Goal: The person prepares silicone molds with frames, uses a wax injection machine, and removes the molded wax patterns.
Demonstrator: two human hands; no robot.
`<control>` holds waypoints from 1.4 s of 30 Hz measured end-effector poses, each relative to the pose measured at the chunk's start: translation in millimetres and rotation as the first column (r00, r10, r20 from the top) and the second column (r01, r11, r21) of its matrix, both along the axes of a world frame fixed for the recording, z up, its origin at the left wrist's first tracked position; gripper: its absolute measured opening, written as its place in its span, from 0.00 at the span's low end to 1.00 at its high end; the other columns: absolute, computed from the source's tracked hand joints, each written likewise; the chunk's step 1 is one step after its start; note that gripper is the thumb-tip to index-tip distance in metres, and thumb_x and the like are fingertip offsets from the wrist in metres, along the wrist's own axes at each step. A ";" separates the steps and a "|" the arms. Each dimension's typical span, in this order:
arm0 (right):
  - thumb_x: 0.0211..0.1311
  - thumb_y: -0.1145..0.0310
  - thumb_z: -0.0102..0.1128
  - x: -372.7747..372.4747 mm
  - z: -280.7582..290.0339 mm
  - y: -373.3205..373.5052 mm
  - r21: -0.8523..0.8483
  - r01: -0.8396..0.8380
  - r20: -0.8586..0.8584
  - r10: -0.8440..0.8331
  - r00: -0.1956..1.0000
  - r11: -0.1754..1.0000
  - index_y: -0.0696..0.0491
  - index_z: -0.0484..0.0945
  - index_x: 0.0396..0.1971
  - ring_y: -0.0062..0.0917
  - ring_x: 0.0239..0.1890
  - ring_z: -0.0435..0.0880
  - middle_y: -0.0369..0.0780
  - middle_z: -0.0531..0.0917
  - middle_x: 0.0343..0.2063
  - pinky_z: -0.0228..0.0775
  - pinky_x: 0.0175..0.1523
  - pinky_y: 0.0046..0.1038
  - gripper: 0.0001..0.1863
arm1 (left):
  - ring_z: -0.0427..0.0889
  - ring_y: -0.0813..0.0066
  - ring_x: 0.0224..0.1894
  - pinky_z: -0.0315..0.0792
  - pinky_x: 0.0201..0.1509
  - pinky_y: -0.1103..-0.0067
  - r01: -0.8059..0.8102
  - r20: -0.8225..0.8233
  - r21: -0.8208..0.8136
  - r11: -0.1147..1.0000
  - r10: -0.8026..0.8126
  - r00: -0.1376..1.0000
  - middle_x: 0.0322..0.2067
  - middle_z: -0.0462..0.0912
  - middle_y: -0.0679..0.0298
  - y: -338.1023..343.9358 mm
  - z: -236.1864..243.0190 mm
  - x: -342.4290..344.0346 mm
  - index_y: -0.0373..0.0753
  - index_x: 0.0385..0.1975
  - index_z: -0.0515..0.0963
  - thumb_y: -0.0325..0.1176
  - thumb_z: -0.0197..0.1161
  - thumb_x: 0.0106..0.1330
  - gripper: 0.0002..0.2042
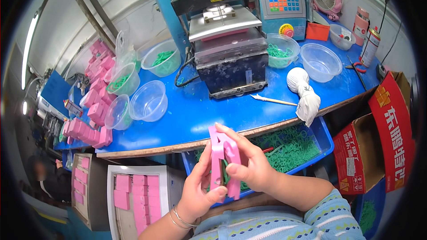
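Note:
Just in front of the bench's front edge, my left hand (198, 188) and my right hand (254, 165) grip a pink two-part mould (216, 155) between them. It stands upright, its two halves parted in a narrow gap. A bit of green material (225, 174) shows inside the gap. The fingers of my left hand wrap the left half, with the thumb low on the front. My right fingers reach over the top and right side, and the right thumb presses near the gap.
A press machine (231, 58) stands on the blue bench (191, 118). Around it are clear plastic bowls (149, 101), a white cloth bundle (307, 100) and a brush (273, 100). Below lies a blue tray (327, 140) of green pieces. Pink blocks (95, 111) are stacked left; a red carton (351, 160) stands right.

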State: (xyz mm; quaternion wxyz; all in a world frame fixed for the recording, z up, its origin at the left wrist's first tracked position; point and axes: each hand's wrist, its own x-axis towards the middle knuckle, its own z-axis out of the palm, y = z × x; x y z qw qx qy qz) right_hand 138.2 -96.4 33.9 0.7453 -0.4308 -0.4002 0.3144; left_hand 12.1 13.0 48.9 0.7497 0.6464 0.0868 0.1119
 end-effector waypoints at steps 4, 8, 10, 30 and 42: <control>0.59 0.55 0.51 11.6 -1.0 1.6 0.187 -0.150 -0.469 0.222 0.855 0.971 0.59 0.46 0.63 0.27 0.58 0.62 0.43 0.64 0.54 0.53 0.62 0.30 0.39 | 0.76 0.80 0.34 0.70 0.37 0.82 -0.083 0.037 -0.396 0.915 0.106 0.994 0.43 0.74 0.59 13.1 3.5 -3.5 0.33 0.55 0.62 0.45 0.62 0.54 0.32; 0.59 0.54 0.50 14.0 -4.2 5.9 0.117 -0.044 -0.370 0.084 0.925 0.992 0.59 0.48 0.61 0.25 0.55 0.65 0.44 0.66 0.52 0.55 0.60 0.30 0.37 | 0.73 0.85 0.28 0.67 0.33 0.87 -0.184 0.049 -0.292 0.938 0.207 0.977 0.35 0.77 0.64 26.1 11.5 -2.1 0.30 0.48 0.69 0.40 0.59 0.59 0.22; 0.60 0.54 0.49 20.1 -6.8 9.8 0.154 0.009 -0.322 0.041 0.946 0.988 0.59 0.55 0.55 0.24 0.53 0.67 0.42 0.67 0.50 0.57 0.59 0.29 0.31 | 0.71 0.87 0.28 0.65 0.33 0.87 -0.303 0.133 0.210 0.929 0.280 0.951 0.28 0.77 0.69 38.1 18.6 -2.2 0.29 0.38 0.75 0.33 0.56 0.63 0.12; 0.41 0.70 0.56 44.4 -1.6 47.4 0.480 0.495 0.830 -0.558 0.011 0.724 0.54 0.76 0.38 0.26 0.27 0.76 0.37 0.74 0.30 0.67 0.28 0.25 0.19 | 0.73 0.74 0.21 0.67 0.25 0.79 -0.179 0.109 0.755 0.631 0.150 0.983 0.19 0.75 0.60 88.6 53.9 69.9 0.30 0.24 0.77 0.32 0.57 0.59 0.10; 0.40 0.71 0.56 38.8 -30.1 27.6 0.417 0.455 0.887 -0.461 -0.018 0.786 0.54 0.74 0.31 0.28 0.27 0.76 0.38 0.74 0.28 0.68 0.28 0.26 0.12 | 0.73 0.81 0.25 0.67 0.29 0.83 -0.359 0.219 0.543 0.760 0.284 0.933 0.22 0.76 0.65 108.4 35.2 70.6 0.31 0.26 0.77 0.33 0.57 0.61 0.10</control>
